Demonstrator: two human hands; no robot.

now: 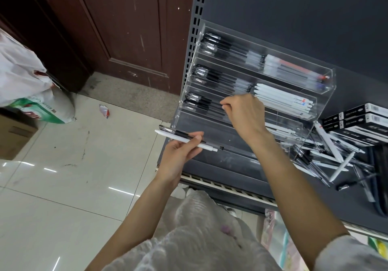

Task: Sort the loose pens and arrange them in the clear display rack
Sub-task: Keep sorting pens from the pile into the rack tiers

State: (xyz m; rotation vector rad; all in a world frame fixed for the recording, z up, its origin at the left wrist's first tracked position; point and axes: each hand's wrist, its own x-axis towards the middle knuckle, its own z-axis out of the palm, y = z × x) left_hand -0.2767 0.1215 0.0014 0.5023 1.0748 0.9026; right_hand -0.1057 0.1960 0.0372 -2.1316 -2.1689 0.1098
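**Clear plastic rack, half full of pens**

Clear plastic makes up the stepped display rack [294, 111], which stands on a dark grey metal shelf [231, 165]. Its rows hold black capped pens [212, 46] on the left side and slim white pens [283, 102] on the right side.

The left hand [178, 155] is beside the shelf's front edge. Its fingers curl round two pens at once: a white pen [178, 137] and a see-through pen with a black cap [180, 132]. They lie side by side and point out to the left.

The right hand [243, 113] is in front of the rack's third row. Its fingers are bent, and the fingertips pinch together at the black pens there (what they pinch is too small to tell).

A messy pile of loose black and white pens [336, 157] lies on the shelf just right of the rack. Flat black boxes [361, 121] are stacked behind the pile.
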